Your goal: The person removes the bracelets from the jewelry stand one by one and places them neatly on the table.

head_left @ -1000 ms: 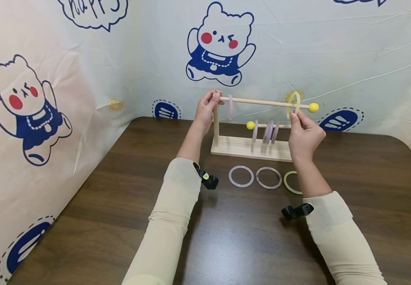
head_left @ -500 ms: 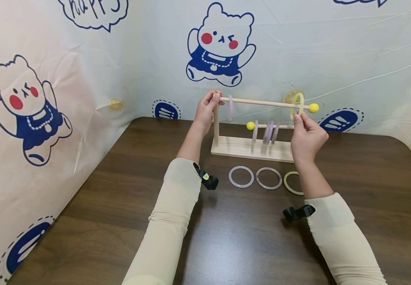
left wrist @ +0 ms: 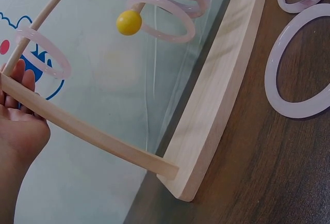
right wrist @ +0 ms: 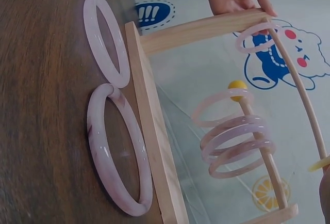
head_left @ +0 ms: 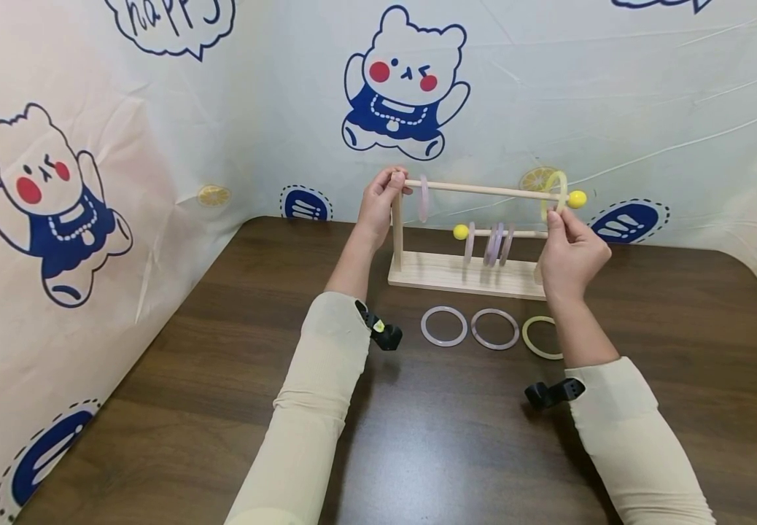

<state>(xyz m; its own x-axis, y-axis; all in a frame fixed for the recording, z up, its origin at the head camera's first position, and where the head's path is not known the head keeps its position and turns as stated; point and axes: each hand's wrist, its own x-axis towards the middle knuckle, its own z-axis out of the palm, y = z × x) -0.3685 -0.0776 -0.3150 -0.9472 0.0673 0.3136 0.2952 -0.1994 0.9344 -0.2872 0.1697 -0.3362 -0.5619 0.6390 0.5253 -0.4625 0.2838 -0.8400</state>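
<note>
My left hand (head_left: 381,200) grips the top of the left post (head_left: 397,233) of a wooden bangle stand (head_left: 444,275); the left wrist view shows its fingers (left wrist: 29,77) behind the post. With thumb and fingertips, my right hand (head_left: 574,255) pinches a pale yellow bangle (head_left: 563,188). That bangle encircles the upper rod (head_left: 483,189), close to the yellow ball (head_left: 577,199) at its right end. A pink bangle (head_left: 424,198) hangs at the rod's left end. Several pink and lilac bangles (right wrist: 234,133) hang on the lower rod (right wrist: 270,172), which has its own yellow ball (left wrist: 129,22).
In front of the stand, a lilac bangle (head_left: 444,344), a mottled purplish one (head_left: 495,345) and a yellow one (head_left: 539,355) lie in a row on the dark wood table (head_left: 444,437). My right wrist partly covers the yellow one. A printed cloth (head_left: 286,109) hangs behind.
My right hand has slid the yellow bangle a little to the right along the upper rod, nearer the yellow ball. My left hand has stayed on the post.
</note>
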